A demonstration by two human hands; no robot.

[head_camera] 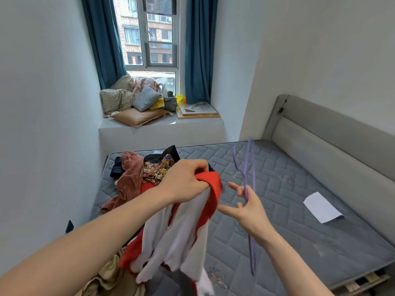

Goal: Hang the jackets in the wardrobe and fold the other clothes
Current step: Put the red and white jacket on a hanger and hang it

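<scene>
The bare grey mattress (277, 189) fills the room below a window seat (162, 124) heaped with cushions. My left hand (183, 180) clutches a red and white jacket (181, 231) lifted above the pile of clothes (136, 174) at the mattress's left edge. My right hand (248, 206), fingers spread, has a thin purple hanger (249, 189) hooked against it, blurred. A white paper (322, 207) lies well apart near the headboard (333, 142).
</scene>
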